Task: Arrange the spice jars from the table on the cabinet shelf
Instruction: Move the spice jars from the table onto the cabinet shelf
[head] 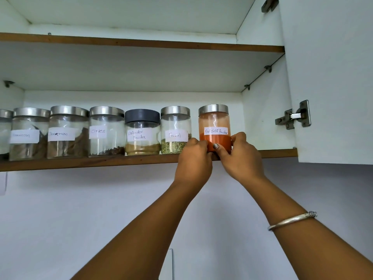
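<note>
A glass jar of red chilli powder (pixel 214 122) with a steel lid stands upright on the lower cabinet shelf (pixel 101 161), at the right end of a row. My left hand (pixel 194 158) grips its lower left side and my right hand (pixel 240 156) grips its lower right side. To its left stand labelled jars: fennel (pixel 175 130), coriander powder (pixel 142 132) with a dark lid, cloves (pixel 107 131), cinnamon (pixel 68 132) and another jar (pixel 29 134) with an unreadable label. A further jar is cut off at the left edge.
The open cabinet door (pixel 333 77) hangs at the right, with a metal hinge (pixel 294 116). The cabinet's side wall (pixel 266 118) stands a short gap right of the chilli jar. The upper shelf (pixel 141 44) shows nothing on it. A plain wall lies below.
</note>
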Available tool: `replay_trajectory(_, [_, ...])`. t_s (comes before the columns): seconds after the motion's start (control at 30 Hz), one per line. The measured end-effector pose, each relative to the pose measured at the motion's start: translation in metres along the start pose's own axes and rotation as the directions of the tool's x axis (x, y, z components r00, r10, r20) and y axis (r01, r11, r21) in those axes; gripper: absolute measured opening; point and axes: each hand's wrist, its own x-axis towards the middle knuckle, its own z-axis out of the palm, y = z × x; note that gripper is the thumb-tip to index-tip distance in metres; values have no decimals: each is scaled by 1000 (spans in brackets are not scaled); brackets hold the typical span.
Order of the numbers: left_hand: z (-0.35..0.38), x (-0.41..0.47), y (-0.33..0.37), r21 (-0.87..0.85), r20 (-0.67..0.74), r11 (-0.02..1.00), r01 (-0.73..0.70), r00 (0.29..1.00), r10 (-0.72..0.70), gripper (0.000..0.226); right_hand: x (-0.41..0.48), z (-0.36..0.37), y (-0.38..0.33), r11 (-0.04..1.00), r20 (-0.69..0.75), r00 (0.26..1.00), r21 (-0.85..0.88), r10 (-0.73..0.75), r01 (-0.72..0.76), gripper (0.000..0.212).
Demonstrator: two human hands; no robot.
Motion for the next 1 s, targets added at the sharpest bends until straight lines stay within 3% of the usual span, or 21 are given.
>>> replay_trajectory(0.27, [-3,-4,-1,30,66,998,-54,996,52,23,-11,9,-12,990,49,998,-137,25,-18,46])
replay_trajectory(0.5, [-16,-7,-5,-127,205,992,-12,978,39,30,-27,6,-23,997,35,998,-64,48,-45,54])
replay_trajectory(0.6, [-33,-17,-9,-189,255,981,-32,963,81,52,-43,9,-33,998,15,1000,-68,-12,13,63])
replay_trajectory(0.73, [-58,-45,-30,-175,302,980,-93,943,143,74,-71,20,-58,966,73,979,-165,-188,198,61])
replay_trajectory(1.0, [-130,-127,-141,-97,374,995,0,927,36,79,-149,86,-148,953,311,902,53,-300,299,67])
